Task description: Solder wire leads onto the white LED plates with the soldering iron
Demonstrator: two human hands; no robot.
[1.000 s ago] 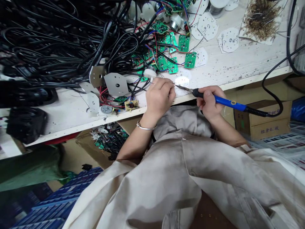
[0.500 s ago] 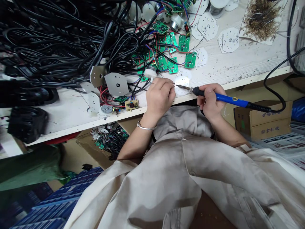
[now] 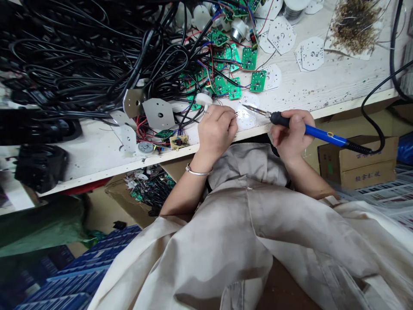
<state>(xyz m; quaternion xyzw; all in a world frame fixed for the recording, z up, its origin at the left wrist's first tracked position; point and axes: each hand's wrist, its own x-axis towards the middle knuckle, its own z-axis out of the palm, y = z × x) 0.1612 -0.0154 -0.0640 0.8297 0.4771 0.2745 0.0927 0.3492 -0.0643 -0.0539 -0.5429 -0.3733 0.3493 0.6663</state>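
Soldering iron [image 3: 318,134] clasped in right grip [image 3: 292,133], tip near white circuit disc [image 3: 246,121]; left grip [image 3: 217,131] pinching thin wires [image 3: 236,113].

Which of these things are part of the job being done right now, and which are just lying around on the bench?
In use: left hand pinching thin wire ends; right hand holding a blue-handled soldering iron; white round circuit board beside the iron's tip.

Lying about: green circuit boards; black cables; metal plates; cardboard box.

Glossy blue plastic soldering iron handle [image 3: 319,134], rough white-painted wooden workbench [image 3: 338,75].
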